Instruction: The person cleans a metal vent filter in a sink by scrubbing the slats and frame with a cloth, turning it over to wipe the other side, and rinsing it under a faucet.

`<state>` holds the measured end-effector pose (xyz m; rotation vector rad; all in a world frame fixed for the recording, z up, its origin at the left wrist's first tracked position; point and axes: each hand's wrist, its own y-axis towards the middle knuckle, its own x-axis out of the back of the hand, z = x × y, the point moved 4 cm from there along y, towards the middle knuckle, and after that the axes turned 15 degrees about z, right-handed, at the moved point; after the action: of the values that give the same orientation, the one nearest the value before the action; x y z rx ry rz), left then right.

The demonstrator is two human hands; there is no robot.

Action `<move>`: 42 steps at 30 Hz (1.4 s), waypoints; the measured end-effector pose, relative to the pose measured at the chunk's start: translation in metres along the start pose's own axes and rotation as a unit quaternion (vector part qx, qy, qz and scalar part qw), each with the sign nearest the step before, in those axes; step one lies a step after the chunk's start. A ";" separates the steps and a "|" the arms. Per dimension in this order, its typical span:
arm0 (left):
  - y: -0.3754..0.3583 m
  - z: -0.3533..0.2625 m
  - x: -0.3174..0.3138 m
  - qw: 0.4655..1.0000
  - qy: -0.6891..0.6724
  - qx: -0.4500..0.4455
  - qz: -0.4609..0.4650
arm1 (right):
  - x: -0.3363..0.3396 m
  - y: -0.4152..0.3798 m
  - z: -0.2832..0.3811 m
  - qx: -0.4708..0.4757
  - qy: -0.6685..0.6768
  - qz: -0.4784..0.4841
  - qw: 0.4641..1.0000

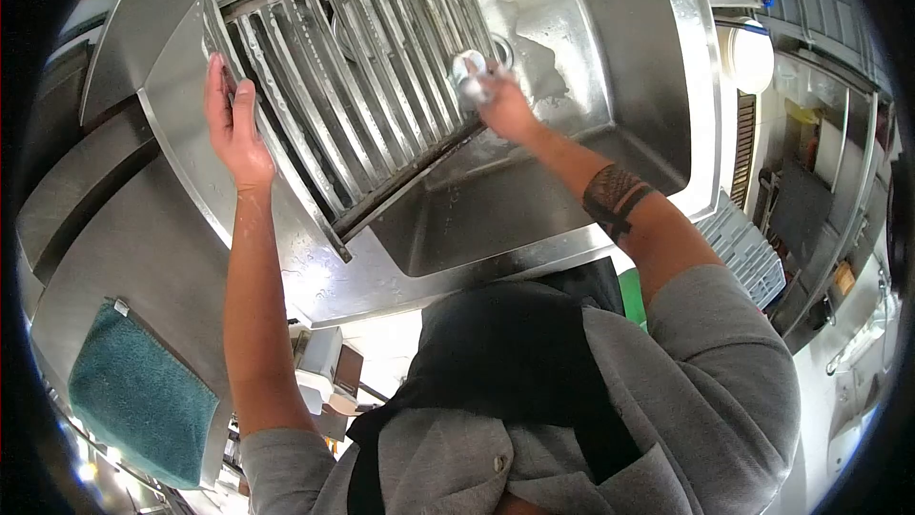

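Observation:
A metal rack with parallel slats (pixel 329 86) lies tilted across a steel sink (pixel 534 215), wet with drops and suds. My left hand (pixel 236 124) rests against the rack's left side bar, thumb apart from its straight fingers. Near the rack's lower right corner, my right hand (pixel 496 96) is closed on a whitish, silvery scrubber (pixel 469 72), blurred by motion. That scrubber is over the right ends of the slats. The sink drain shows partly behind it.
A teal towel (pixel 143 391) lies on the steel counter (pixel 124 239) at the lower left. Right of the sink are a white round container (pixel 748 58), a grey plastic rack (pixel 743 253) and metal shelving (pixel 839 134).

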<state>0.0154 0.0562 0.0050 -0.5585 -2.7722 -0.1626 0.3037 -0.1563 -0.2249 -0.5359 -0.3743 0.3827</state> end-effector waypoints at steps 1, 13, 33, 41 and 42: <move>0.000 0.001 0.000 1.000 -0.013 0.000 0.001 | -0.004 0.004 0.000 -0.047 -0.060 -0.038 0.996; -0.001 -0.004 -0.002 0.999 0.018 0.034 0.000 | 0.098 0.153 0.083 0.048 -0.191 -0.287 0.938; -0.001 -0.002 0.001 0.997 0.068 0.027 0.002 | 0.109 0.152 0.084 -0.037 -0.164 -0.162 0.972; 0.001 -0.004 0.000 0.999 0.045 0.019 -0.010 | 0.044 0.052 0.023 -0.047 -0.097 -0.033 0.994; 0.002 -0.004 -0.001 0.999 0.036 0.020 -0.010 | 0.060 0.075 0.038 -0.007 -0.108 -0.129 0.986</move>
<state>0.0179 0.0569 0.0086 -0.5056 -2.7053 -0.1285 0.3197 -0.0543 -0.2222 -0.4546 -0.6484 0.1881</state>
